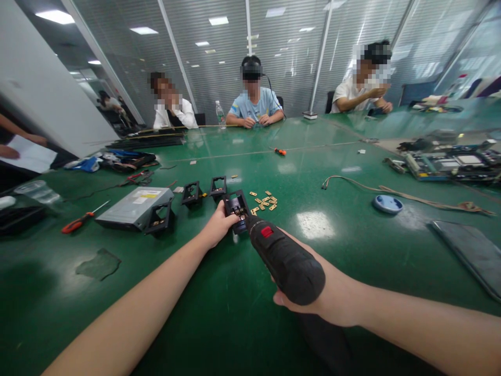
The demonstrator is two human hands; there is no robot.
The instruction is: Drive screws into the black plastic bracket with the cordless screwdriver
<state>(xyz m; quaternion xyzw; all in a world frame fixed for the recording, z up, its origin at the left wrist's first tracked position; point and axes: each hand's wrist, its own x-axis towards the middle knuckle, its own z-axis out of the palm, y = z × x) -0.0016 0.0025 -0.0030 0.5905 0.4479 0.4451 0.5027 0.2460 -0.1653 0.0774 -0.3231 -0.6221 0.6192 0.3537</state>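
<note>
My left hand (216, 225) was closed on the left side of a black housing (237, 209), thumb laid over its near edge; the other fingers were mostly hidden. My right hand (332, 292) was wrapped round a drill (289, 261), one fingertip showing left of its body and the rest out of sight. The drill's nose pointed into the housing from the right; I could not tell whether the bit touched anything inside.

Just right of the housing lay a loose scatter of brass tabs (273, 207). Three more frames stood to the left: one (217, 187) just beyond my left hand, one (191, 193) farther left, and one (159, 220) against the near corner of a silver drive (135, 206). Left of the drive was a screwdriver (78, 223), and nearer me a dark scrap (98, 265).

On my right were a cable (364, 185), a blue disc (387, 204) and a flat slab (469, 250), with circuit boards (454, 162) behind them. A small orange tool (280, 152) lay farther across the green table (195, 324). Three people sat along the far side, a bottle (220, 115) beside the middle one.
</note>
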